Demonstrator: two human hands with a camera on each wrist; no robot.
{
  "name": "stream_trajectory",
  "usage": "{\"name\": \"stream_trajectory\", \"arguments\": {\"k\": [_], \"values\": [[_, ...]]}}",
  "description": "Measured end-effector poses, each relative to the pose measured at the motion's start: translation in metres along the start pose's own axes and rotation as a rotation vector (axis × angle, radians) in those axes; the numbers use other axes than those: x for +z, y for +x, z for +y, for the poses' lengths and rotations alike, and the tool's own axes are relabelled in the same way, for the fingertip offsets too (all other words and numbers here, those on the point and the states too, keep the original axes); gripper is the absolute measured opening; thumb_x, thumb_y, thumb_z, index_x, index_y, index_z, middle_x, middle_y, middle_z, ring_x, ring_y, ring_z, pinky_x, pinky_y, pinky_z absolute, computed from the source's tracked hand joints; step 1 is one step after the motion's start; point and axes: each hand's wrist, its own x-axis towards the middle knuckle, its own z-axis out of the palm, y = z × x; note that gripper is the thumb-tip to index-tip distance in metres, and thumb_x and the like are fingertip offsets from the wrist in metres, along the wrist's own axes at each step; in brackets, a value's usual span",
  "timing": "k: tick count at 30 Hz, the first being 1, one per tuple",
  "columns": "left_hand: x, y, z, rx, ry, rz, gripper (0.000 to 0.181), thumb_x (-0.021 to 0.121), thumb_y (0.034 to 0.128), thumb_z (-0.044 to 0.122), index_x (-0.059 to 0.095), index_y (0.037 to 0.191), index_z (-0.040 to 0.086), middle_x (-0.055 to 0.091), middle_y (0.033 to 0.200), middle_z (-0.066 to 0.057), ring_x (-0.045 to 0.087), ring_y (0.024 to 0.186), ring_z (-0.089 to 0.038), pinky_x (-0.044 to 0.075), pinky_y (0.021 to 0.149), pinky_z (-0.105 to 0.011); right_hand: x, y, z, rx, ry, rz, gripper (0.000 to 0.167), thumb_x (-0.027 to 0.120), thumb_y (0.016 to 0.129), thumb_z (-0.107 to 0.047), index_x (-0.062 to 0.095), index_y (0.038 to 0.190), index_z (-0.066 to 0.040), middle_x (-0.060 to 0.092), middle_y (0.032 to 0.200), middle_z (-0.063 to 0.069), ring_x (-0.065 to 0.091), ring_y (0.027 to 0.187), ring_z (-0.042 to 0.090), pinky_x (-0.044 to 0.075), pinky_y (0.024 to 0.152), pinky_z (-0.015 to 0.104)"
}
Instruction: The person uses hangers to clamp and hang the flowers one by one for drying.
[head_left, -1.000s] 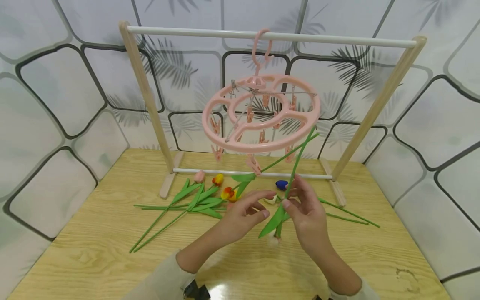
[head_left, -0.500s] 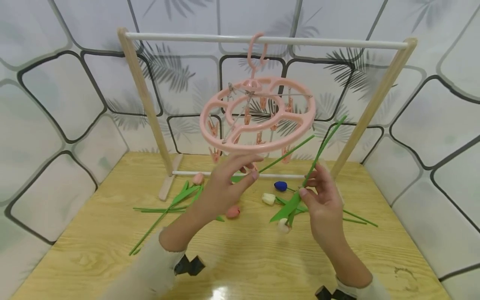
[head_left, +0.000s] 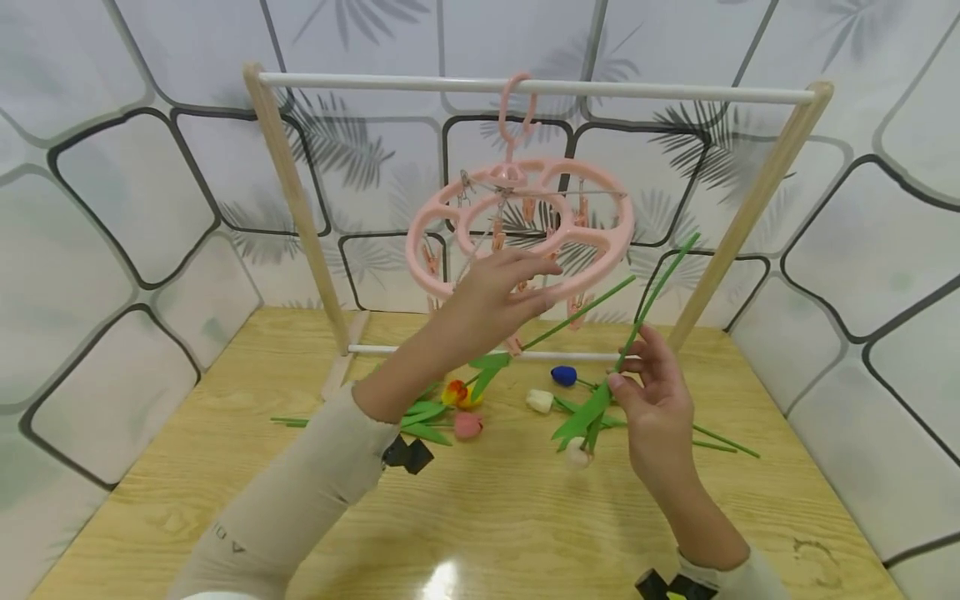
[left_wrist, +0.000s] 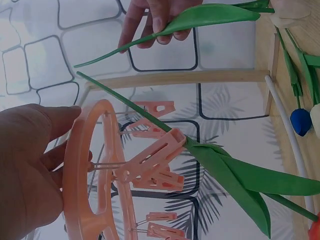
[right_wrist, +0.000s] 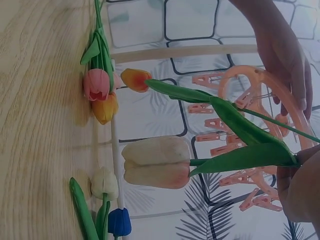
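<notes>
My left hand (head_left: 491, 304) is at the front rim of the round pink hanger (head_left: 600, 265), the rim between its thumb and fingers. In the left wrist view, that hand (left_wrist: 30, 170) has fingers passing behind the rim (left_wrist: 75, 200). A peg (left_wrist: 152, 155) there grips the stem of a red-yellow tulip (head_left: 456, 392). To the right, my right hand (head_left: 660, 417) pinches the stem of a white tulip (head_left: 577, 452), its bloom down and its stem slanting up. The right wrist view shows this pale bloom (right_wrist: 157, 162) close up.
The hanger hooks over the white top bar (head_left: 637, 88) of a wooden stand (head_left: 296, 200). On the table (head_left: 510, 517) lie a pink tulip (head_left: 468, 426), a blue tulip (head_left: 564, 375), another white tulip (head_left: 539, 401) and several green stems, partly behind my left arm. Patterned panels surround the table.
My left hand has risen from above the table to the hanger's front rim. My right hand has carried the white tulip to the right, away from the clipped stem.
</notes>
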Motion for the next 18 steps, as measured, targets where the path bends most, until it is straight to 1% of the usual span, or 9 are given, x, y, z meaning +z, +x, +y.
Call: {"name": "stream_trajectory", "arguments": {"k": [3, 6, 8, 12, 14, 16, 18], "values": [[0.0, 0.006, 0.001, -0.035, 0.029, -0.053, 0.032, 0.065, 0.1002, 0.024, 0.066, 0.132, 0.019, 0.064, 0.134, 0.002, 0.058, 0.124, -0.015, 0.051, 0.1, -0.031, -0.001, 0.0, 0.001, 0.005, -0.005, 0.001, 0.065, 0.051, 0.096, 0.017, 0.037, 0.154, -0.009, 0.05, 0.125, 0.003, 0.053, 0.107, 0.012, 0.052, 0.079, 0.014], [0.0, 0.008, 0.002, -0.042, 0.047, -0.075, 0.026, 0.065, 0.1003, 0.023, 0.069, 0.126, 0.019, 0.068, 0.124, 0.003, 0.062, 0.113, -0.013, 0.053, 0.095, -0.028, -0.001, 0.0, 0.002, 0.005, -0.001, 0.001, 0.065, 0.05, 0.096, 0.017, 0.036, 0.155, -0.008, 0.049, 0.125, 0.003, 0.052, 0.107, 0.013, 0.052, 0.08, 0.014], [0.0, 0.008, 0.002, -0.036, 0.049, -0.078, 0.023, 0.065, 0.1002, 0.021, 0.071, 0.122, 0.018, 0.07, 0.117, 0.004, 0.063, 0.108, -0.011, 0.053, 0.092, -0.025, 0.0, 0.0, 0.002, 0.006, 0.005, 0.003, 0.065, 0.05, 0.096, 0.018, 0.036, 0.154, -0.008, 0.049, 0.124, 0.003, 0.051, 0.107, 0.013, 0.052, 0.08, 0.014], [-0.003, 0.004, 0.001, -0.025, 0.056, -0.063, 0.021, 0.066, 0.0994, 0.019, 0.073, 0.119, 0.017, 0.071, 0.114, 0.003, 0.064, 0.105, -0.01, 0.053, 0.09, -0.022, 0.0, 0.0, 0.004, 0.003, 0.015, 0.009, 0.065, 0.049, 0.095, 0.019, 0.038, 0.153, -0.008, 0.05, 0.124, 0.002, 0.05, 0.107, 0.015, 0.052, 0.08, 0.013], [-0.006, 0.001, 0.001, -0.002, 0.063, -0.048, 0.021, 0.066, 0.0989, 0.017, 0.073, 0.118, 0.016, 0.071, 0.114, 0.002, 0.064, 0.105, -0.011, 0.053, 0.09, -0.023, 0.001, 0.0, 0.006, -0.001, 0.016, 0.01, 0.065, 0.049, 0.095, 0.02, 0.04, 0.152, -0.008, 0.05, 0.123, 0.002, 0.05, 0.107, 0.015, 0.052, 0.081, 0.013], [-0.009, -0.004, -0.001, 0.015, 0.069, -0.033, 0.022, 0.066, 0.0986, 0.015, 0.073, 0.12, 0.014, 0.071, 0.117, 0.001, 0.064, 0.109, -0.013, 0.052, 0.092, -0.025, 0.001, 0.0, 0.007, -0.01, 0.015, 0.008, 0.064, 0.049, 0.094, 0.021, 0.041, 0.151, -0.008, 0.05, 0.122, 0.002, 0.049, 0.107, 0.016, 0.052, 0.082, 0.013], [-0.012, -0.01, -0.001, 0.021, 0.056, -0.017, 0.024, 0.066, 0.0984, 0.014, 0.072, 0.121, 0.012, 0.071, 0.12, -0.001, 0.062, 0.114, -0.015, 0.052, 0.095, -0.026, 0.001, 0.0, 0.009, -0.017, 0.014, 0.004, 0.064, 0.049, 0.094, 0.021, 0.042, 0.151, -0.008, 0.05, 0.122, 0.002, 0.049, 0.106, 0.016, 0.052, 0.082, 0.014]]}}
